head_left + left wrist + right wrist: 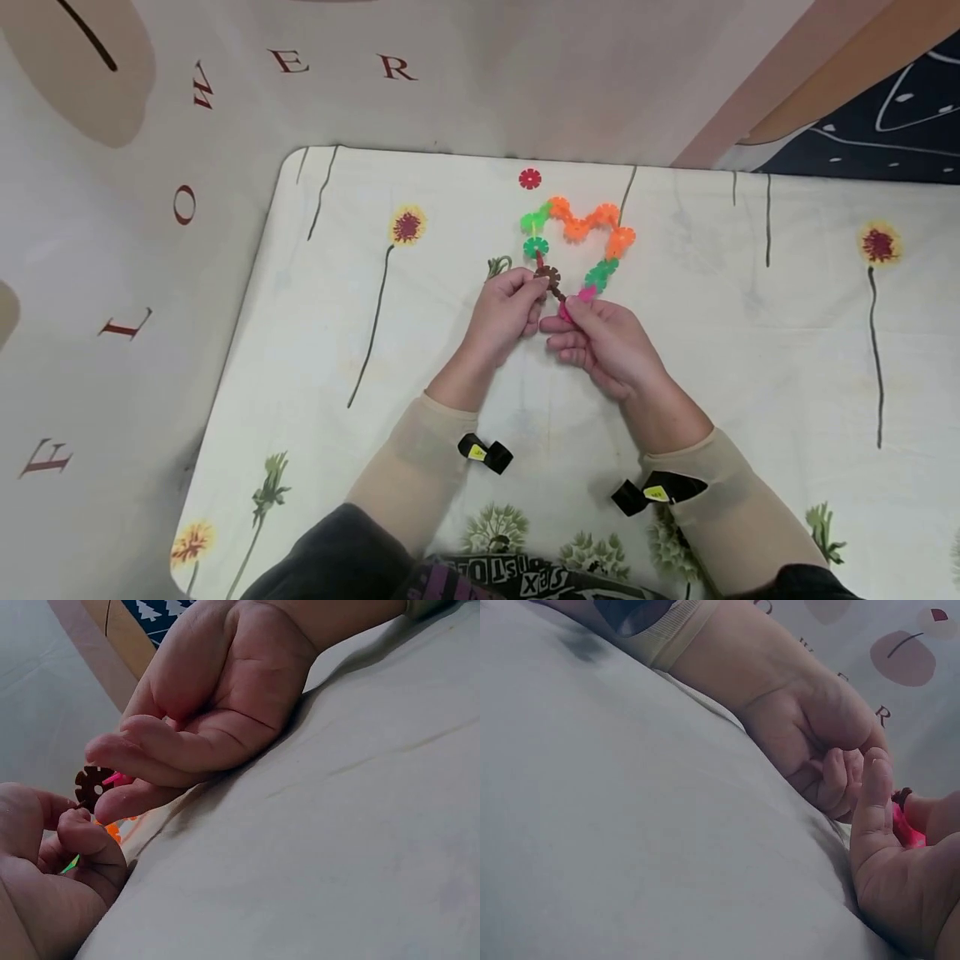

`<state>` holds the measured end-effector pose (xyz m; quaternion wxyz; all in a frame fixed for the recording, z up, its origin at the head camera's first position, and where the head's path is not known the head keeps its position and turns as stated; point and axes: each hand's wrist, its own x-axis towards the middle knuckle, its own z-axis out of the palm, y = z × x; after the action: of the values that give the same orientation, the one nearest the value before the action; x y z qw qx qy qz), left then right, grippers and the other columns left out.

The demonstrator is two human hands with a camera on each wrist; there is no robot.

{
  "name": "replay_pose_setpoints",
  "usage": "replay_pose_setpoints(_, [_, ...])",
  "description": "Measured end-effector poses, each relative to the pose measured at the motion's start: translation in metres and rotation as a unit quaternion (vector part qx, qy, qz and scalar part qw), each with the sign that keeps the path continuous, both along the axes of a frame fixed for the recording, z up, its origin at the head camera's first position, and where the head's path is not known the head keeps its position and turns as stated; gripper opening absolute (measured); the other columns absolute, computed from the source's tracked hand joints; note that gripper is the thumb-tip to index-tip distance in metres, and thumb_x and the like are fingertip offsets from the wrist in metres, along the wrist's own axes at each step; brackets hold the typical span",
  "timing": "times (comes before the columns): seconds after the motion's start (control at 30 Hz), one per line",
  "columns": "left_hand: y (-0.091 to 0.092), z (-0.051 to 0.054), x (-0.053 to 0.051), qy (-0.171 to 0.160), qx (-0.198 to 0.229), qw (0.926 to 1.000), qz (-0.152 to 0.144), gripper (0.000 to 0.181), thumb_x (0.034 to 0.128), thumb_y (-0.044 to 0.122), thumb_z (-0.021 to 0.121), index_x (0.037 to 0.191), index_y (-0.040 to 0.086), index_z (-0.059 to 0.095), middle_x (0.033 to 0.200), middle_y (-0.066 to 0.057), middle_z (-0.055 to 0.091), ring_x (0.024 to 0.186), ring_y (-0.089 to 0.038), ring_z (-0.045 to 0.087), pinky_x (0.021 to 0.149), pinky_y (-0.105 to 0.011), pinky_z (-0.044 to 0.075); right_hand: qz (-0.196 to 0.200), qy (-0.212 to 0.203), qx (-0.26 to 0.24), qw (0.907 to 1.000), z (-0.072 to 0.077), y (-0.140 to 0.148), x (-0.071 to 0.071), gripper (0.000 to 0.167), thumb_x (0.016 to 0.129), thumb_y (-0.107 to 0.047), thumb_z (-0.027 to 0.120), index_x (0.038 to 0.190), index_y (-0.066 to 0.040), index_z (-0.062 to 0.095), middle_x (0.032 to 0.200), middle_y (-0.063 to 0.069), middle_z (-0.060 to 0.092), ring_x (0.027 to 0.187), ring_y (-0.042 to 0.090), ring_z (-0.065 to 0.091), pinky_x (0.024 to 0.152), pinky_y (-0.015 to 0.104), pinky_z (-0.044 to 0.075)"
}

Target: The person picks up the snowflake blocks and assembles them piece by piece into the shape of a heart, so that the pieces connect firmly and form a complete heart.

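A chain of notched plastic snowflake discs forms a loop on the table, both hands at its near end. My left hand pinches a brown disc between thumb and finger. Thumb and fingers of my right hand hold a pink disc, its other fingers loosely bent. A second brown disc, seen edge-on, lies between the hands. Orange discs make up the far side, with light green and dark green discs at the sides. In the right wrist view, fingers mostly cover the pink disc.
One loose red disc lies beyond the loop near the table's far edge. A pale cloth with printed flowers covers the table. A light curtain with printed letters hangs along the far and left sides.
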<state>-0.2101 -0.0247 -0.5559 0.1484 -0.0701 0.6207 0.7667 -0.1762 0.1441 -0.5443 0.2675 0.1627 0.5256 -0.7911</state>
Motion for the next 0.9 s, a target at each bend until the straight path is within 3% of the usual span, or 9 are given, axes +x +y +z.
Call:
replay_pose_setpoints(0.13, [0.001, 0.001, 0.002, -0.01, -0.001, 1.0, -0.002, 0.033, 0.1056, 0.008, 0.061, 0.074, 0.007, 0.052, 0.059, 0.0, 0.047, 0.049, -0.009, 0.041, 0.045, -0.02, 0.034, 0.0, 0.003, 0.004, 1.0, 0.0, 0.0, 0.001, 0.029, 0.114, -0.022, 0.053, 0.119, 0.006, 0.059, 0.095, 0.005, 0.081, 0.07, 0.008, 0.074, 0.065, 0.022, 0.06])
replay_pose_setpoints(0.3, [0.003, 0.001, 0.003, -0.004, -0.028, 0.9995, -0.011, 0.034, 0.1064, 0.011, 0.061, 0.074, 0.011, 0.053, 0.061, 0.002, 0.047, 0.052, -0.008, 0.041, 0.047, -0.02, 0.035, -0.013, -0.006, 0.014, 0.9998, 0.001, -0.003, 0.004, 0.027, 0.113, -0.025, 0.056, 0.111, 0.001, 0.061, 0.097, 0.005, 0.081, 0.069, 0.008, 0.073, 0.065, 0.022, 0.06])
replay_pose_setpoints(0.53, [0.003, 0.0, 0.001, 0.002, -0.021, 0.9993, -0.032, 0.033, 0.1078, 0.011, 0.061, 0.076, 0.009, 0.053, 0.062, 0.002, 0.046, 0.051, -0.008, 0.04, 0.047, -0.02, 0.034, -0.023, -0.006, 0.019, 0.9995, 0.001, -0.005, 0.005, 0.026, 0.113, -0.026, 0.056, 0.11, 0.0, 0.059, 0.098, 0.005, 0.081, 0.068, 0.007, 0.072, 0.063, 0.022, 0.059])
replay_pose_setpoints(0.77, [0.0, -0.002, -0.001, -0.014, -0.022, 0.9988, -0.042, 0.03, 0.1076, 0.013, 0.062, 0.079, 0.006, 0.057, 0.06, 0.001, 0.05, 0.05, -0.009, 0.046, 0.048, -0.02, 0.039, 0.009, -0.005, 0.009, 0.9999, 0.001, 0.0, 0.002, 0.028, 0.114, -0.026, 0.053, 0.114, 0.002, 0.057, 0.096, 0.005, 0.079, 0.074, 0.011, 0.075, 0.069, 0.026, 0.062])
replay_pose_setpoints(0.9, [0.002, -0.002, 0.001, -0.004, -0.059, 0.9969, -0.053, 0.027, 0.108, 0.018, 0.063, 0.086, 0.002, 0.062, 0.059, 0.0, 0.052, 0.048, -0.011, 0.047, 0.048, -0.021, 0.04, 0.042, -0.021, 0.03, 0.9985, 0.003, 0.007, 0.0, 0.034, 0.115, -0.03, 0.051, 0.12, 0.004, 0.057, 0.091, 0.007, 0.076, 0.069, 0.012, 0.074, 0.067, 0.025, 0.062])
